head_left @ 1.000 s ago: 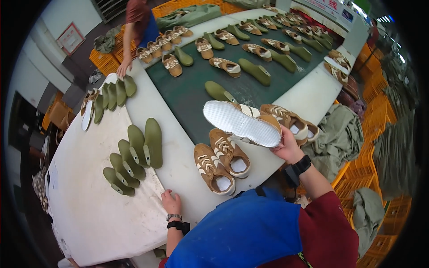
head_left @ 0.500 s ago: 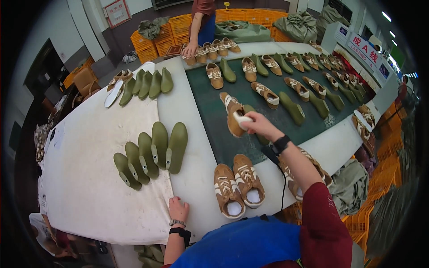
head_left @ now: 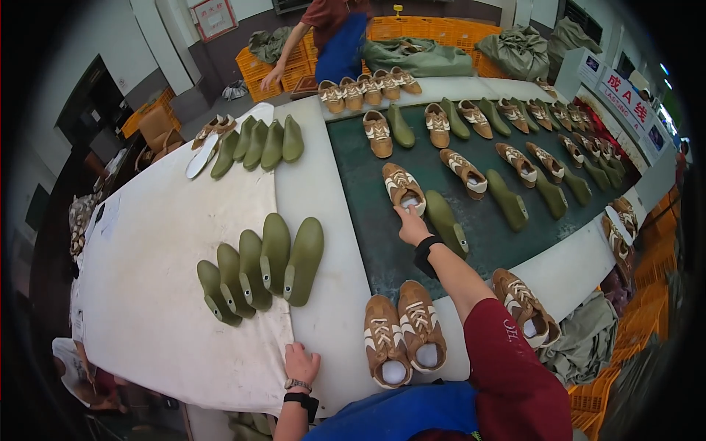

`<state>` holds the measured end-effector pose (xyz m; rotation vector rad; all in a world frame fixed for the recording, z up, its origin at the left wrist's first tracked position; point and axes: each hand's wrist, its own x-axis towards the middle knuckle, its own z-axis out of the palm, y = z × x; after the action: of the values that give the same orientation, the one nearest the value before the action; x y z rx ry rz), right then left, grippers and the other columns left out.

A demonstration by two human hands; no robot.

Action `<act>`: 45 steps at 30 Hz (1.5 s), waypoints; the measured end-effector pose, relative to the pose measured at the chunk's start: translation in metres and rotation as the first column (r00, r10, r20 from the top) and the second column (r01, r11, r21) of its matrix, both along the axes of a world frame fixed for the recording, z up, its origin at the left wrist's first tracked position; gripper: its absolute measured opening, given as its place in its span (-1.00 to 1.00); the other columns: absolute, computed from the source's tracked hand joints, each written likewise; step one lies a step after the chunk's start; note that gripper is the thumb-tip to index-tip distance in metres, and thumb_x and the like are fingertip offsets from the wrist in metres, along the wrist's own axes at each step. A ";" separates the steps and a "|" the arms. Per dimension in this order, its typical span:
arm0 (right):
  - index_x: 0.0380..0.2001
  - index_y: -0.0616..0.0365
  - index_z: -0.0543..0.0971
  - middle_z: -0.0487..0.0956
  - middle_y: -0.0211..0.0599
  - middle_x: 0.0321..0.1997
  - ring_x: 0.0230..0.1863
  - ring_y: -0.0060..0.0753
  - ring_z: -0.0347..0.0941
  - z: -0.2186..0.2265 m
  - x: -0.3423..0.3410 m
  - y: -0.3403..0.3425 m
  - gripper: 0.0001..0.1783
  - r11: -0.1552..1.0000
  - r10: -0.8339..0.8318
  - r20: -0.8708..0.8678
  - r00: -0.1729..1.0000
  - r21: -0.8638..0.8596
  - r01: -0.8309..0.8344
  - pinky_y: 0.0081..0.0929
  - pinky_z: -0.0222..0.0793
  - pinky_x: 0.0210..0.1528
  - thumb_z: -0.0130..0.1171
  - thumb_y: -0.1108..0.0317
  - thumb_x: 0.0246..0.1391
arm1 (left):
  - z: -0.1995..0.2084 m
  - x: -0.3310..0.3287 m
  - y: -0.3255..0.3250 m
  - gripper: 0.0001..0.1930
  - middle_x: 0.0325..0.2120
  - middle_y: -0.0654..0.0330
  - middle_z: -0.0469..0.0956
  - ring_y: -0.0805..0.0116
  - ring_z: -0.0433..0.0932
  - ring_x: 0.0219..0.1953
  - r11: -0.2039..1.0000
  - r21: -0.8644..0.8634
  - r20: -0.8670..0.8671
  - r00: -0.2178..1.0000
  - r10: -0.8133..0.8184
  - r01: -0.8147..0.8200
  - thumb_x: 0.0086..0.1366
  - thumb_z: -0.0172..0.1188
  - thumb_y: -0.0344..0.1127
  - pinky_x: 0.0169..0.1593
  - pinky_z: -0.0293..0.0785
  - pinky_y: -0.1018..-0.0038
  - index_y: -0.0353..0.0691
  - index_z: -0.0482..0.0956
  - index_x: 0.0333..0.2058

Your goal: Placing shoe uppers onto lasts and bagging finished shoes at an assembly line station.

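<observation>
My right hand (head_left: pixel 412 226) reaches over the dark green belt (head_left: pixel 353 184), its fingers closed at the heel of a brown sneaker (head_left: pixel 399 184) with white stripes. The sneaker lies flat, toe pointing away from me, and something white shows in its opening. Just right of it lies a green shoe last (head_left: pixel 443 219). My left hand (head_left: pixel 301 364) rests at the edge of the white cloth (head_left: pixel 162 279), fingers apart, holding nothing. Several more green lasts (head_left: pixel 276 253) lie in a row beyond it. A pair of brown sneakers (head_left: pixel 386 342) stands near me, between my arms.
Sneakers and lasts (head_left: pixel 507 198) line the belt toward the far right. At the far side a co-worker (head_left: pixel 338 37) stands behind a row of sneakers (head_left: pixel 371 88). More lasts (head_left: pixel 254 143) lie far left beside white insoles (head_left: pixel 202 156). Orange crates (head_left: pixel 448 33) and sacks surround the table.
The sneaker, tilted up in my right hand with a white piece at its heel, now lies flat on the belt. The co-worker's hand has left the far sneakers and moved left.
</observation>
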<state>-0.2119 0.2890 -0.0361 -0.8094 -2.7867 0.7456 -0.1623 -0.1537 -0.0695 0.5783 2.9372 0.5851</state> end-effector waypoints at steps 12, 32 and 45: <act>-0.01 -0.12 0.37 0.51 -0.10 -0.17 -0.12 -0.07 0.43 0.057 -0.063 -0.235 -0.52 0.741 0.667 0.176 0.724 -0.255 -0.621 -0.20 0.32 -0.11 -0.04 -0.03 0.01 | 0.002 -0.001 0.009 -0.68 -0.33 -0.04 0.33 -0.04 0.40 -0.28 1.000 0.006 0.052 0.998 -0.017 0.017 -0.07 0.12 -0.22 -0.26 0.41 0.16 -0.28 0.35 -0.35; -0.42 -0.04 0.46 0.54 -0.19 -0.45 -0.34 -0.08 0.47 -0.004 0.053 -0.085 -0.86 0.947 0.306 0.245 0.920 0.021 -0.320 -0.19 0.35 -0.30 -0.08 0.29 -0.04 | -0.001 -0.010 0.005 -0.69 -0.35 -0.10 0.32 -0.10 0.41 -0.33 0.998 -0.044 0.022 0.999 -0.049 0.049 -0.08 0.08 -0.23 -0.25 0.40 0.13 -0.30 0.33 -0.37; -0.17 -0.05 0.48 0.55 -0.13 -0.31 -0.24 -0.10 0.47 0.029 0.103 -0.104 -0.69 0.891 0.452 0.238 0.859 -0.093 -0.443 -0.22 0.37 -0.23 -0.03 0.35 -0.06 | 0.006 -0.008 0.005 -0.65 -0.32 -0.10 0.32 -0.08 0.42 -0.30 0.990 -0.083 0.094 0.990 -0.108 0.116 -0.08 0.12 -0.20 -0.20 0.39 0.16 -0.28 0.34 -0.34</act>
<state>-0.1088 0.1851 -0.0073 -0.2616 -3.2556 0.8054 -0.1698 -0.1490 -0.0640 0.6838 2.8084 0.4536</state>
